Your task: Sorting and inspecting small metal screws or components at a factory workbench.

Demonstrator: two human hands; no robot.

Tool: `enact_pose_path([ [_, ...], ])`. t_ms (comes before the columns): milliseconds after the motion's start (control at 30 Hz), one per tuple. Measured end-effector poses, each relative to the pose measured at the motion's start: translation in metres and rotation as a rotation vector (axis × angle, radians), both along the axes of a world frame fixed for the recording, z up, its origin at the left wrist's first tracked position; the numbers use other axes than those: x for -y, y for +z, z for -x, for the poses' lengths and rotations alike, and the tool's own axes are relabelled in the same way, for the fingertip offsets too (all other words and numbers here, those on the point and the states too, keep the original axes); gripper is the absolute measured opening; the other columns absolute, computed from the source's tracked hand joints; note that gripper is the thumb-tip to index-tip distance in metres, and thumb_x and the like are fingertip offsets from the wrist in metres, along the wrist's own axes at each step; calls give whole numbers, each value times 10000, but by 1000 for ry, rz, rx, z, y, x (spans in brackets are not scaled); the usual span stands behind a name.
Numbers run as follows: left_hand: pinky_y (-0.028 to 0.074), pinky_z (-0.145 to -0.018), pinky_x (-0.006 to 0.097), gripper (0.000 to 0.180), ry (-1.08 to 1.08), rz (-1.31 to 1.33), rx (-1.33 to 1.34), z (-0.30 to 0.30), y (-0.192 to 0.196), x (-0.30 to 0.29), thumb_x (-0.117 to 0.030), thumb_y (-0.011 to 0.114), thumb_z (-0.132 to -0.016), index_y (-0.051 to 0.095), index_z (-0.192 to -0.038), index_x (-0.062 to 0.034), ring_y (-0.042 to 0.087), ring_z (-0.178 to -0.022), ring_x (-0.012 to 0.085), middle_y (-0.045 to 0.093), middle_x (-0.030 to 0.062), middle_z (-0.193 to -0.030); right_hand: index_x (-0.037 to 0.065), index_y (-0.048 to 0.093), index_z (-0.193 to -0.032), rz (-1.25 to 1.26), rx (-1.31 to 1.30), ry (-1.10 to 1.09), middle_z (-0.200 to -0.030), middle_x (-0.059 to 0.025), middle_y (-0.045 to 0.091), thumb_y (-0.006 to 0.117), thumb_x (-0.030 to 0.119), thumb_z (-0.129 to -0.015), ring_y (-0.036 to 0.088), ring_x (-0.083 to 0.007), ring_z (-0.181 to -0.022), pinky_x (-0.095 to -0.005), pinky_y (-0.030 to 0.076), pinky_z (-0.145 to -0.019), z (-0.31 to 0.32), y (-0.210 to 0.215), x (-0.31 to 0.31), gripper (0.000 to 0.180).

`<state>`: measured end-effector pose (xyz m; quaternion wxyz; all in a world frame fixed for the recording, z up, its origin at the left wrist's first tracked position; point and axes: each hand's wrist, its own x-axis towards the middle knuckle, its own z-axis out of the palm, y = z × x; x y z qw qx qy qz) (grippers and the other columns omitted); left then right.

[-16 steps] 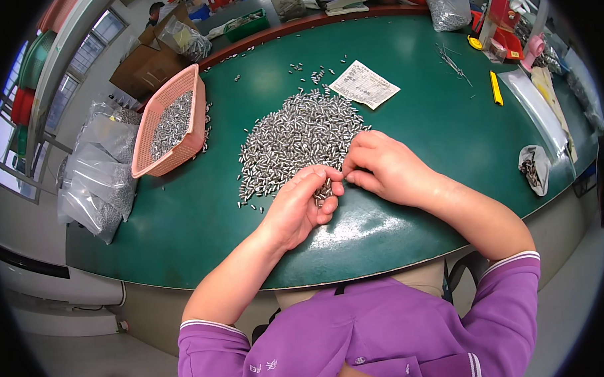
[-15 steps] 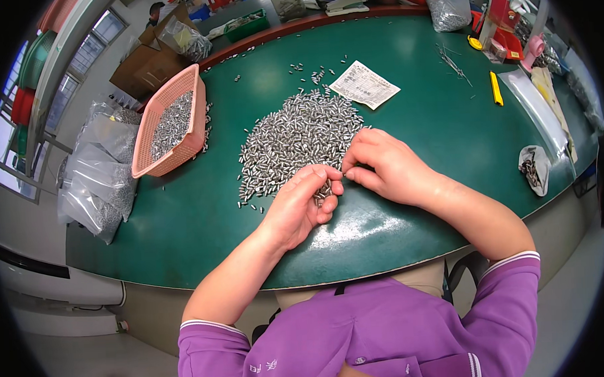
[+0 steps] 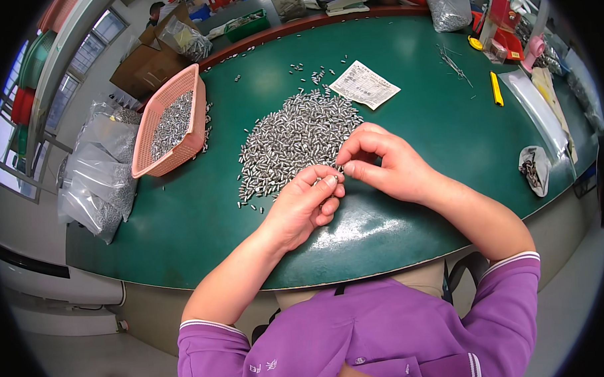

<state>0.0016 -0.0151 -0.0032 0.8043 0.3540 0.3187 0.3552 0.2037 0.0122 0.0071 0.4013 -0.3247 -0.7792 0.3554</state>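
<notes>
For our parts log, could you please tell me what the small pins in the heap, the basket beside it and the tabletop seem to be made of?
Pins: probably metal; silvery with bright glints.
Basket: likely moulded plastic; salmon pink with a slotted lattice wall.
Tabletop: a smooth, glossy green surface, perhaps painted or laminated, showing a bright reflection near the left hand.

Work surface: large dark green table (image 3: 446, 117) with a rounded front edge and a red-brown back rim; overhead light glares off its near edge. Pale grey concrete floor (image 3: 88, 355) below. Windows with grey metal frames (image 3: 78, 57) at upper left, daylight coming through. Open brown cardboard box (image 3: 141, 64) on the floor beyond the table. Clear plastic bags (image 3: 98, 175) heaped at the table's left side.
</notes>
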Motion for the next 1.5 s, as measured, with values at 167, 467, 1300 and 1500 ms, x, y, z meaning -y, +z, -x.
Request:
enact_pose_path([
  [167, 340, -474, 184, 152, -9, -11, -17, 1, 0, -1, -199, 506, -952, 523, -1029, -69, 436, -607, 63, 532, 21, -836, 75, 626, -903, -155, 217, -156, -888, -53, 543, 655, 49, -776, 557, -195, -846, -303, 468, -730, -9, -1, -7, 132],
  [467, 332, -462, 185, 213, 44, 49, -9, 0, 6, 1, -227, 414, -979, 505, -1013, -37, 428, -612, 90, 519, 74, -885, 110, 649, -835, -218, 453, -151, -895, -57, 549, 662, 81, -714, 547, -262, -907, -378, 459, -804, -15, -5, -9, 125],
  [1300, 328, -464, 157, 190, -4, 65, 60, 1, 0, -1, -103, 568, -904, 483, -1069, -61, 436, -624, 45, 519, 31, -862, 54, 606, -862, 26, 89, 13, -892, -34, 531, 660, 63, -789, 523, -137, -797, -267, 456, -684, -1, 5, 3, 90],
  [1500, 326, -466, 158, 167, 4, 54, 3, -1, 1, 2, -128, 564, -916, 487, -1049, -65, 434, -617, 43, 523, 28, -854, 60, 609, -910, 60, 34, 46, -907, -36, 535, 663, 72, -797, 545, -126, -792, -256, 472, -684, 3, 5, 6, 125],
])
